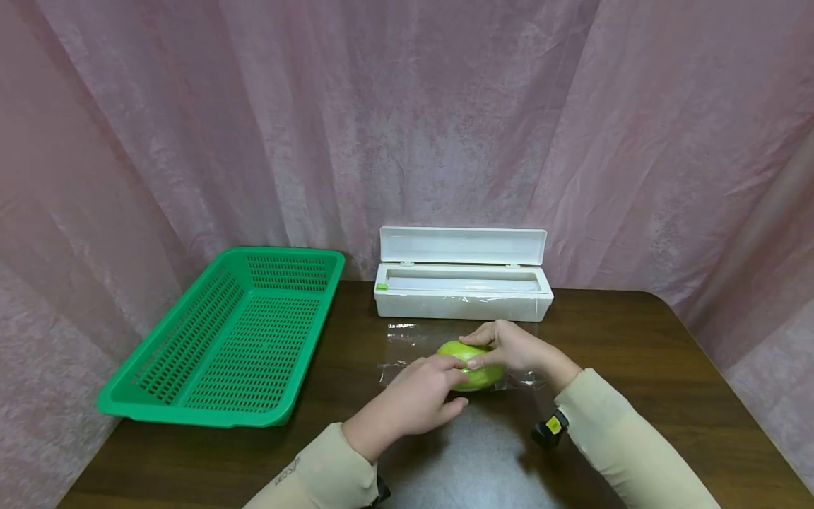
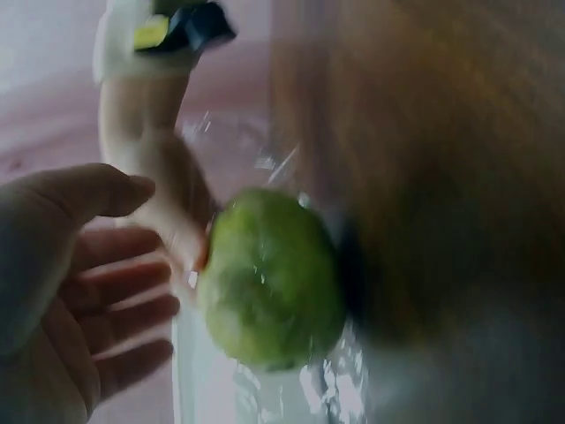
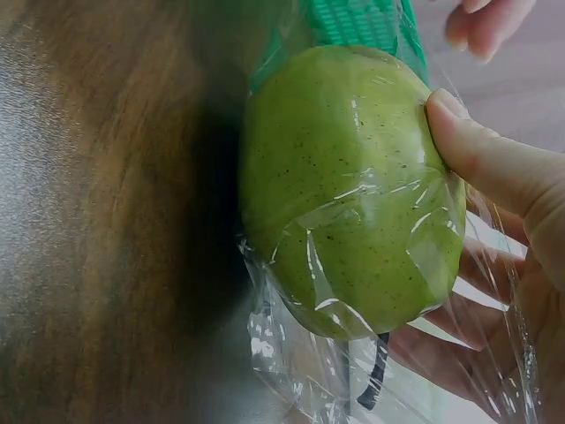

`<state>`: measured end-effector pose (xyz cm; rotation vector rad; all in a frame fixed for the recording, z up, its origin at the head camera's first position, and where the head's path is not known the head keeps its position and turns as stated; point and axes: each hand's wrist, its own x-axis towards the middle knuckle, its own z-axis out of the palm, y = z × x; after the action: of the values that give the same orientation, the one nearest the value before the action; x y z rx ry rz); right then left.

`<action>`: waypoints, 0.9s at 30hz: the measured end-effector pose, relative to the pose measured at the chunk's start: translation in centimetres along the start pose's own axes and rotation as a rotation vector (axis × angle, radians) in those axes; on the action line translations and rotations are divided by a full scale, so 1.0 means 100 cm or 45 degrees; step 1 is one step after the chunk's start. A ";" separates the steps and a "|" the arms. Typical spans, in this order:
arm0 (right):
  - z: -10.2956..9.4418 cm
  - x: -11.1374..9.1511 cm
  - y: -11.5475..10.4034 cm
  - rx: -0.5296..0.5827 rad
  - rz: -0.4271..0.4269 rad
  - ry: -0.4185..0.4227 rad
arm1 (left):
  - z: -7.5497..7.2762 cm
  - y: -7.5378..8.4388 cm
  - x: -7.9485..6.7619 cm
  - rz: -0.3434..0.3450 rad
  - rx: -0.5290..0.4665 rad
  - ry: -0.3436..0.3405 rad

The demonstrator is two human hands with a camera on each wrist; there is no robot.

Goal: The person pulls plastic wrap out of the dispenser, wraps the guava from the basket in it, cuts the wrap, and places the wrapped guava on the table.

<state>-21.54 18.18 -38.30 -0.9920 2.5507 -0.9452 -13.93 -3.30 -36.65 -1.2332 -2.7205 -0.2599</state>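
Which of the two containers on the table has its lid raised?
The white box, beyond the green fruit: its lid stands up along the back, whereas the green basket shows no lid.

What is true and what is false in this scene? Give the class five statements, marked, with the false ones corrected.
1. The right grip holds the green fruit. True.
2. Clear film covers part of the fruit. True.
3. The green basket stands left of the white box. True.
4. The fruit lies in the basket. False: it is outside, in the right grip.
5. The box is shut. False: its lid stands open.
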 end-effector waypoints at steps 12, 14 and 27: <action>-0.003 0.004 0.009 0.163 -0.032 -0.042 | 0.021 0.012 0.009 -0.160 0.214 -0.130; -0.002 0.006 0.010 0.187 -0.030 -0.053 | 0.024 0.011 0.010 -0.208 0.210 -0.162; -0.007 0.012 0.019 0.316 0.136 -0.094 | 0.031 0.002 0.021 -0.225 0.277 -0.087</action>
<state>-23.66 18.78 -38.98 -0.7963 2.3300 -1.1378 -15.34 -0.99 -39.21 -0.9634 -2.8268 0.0608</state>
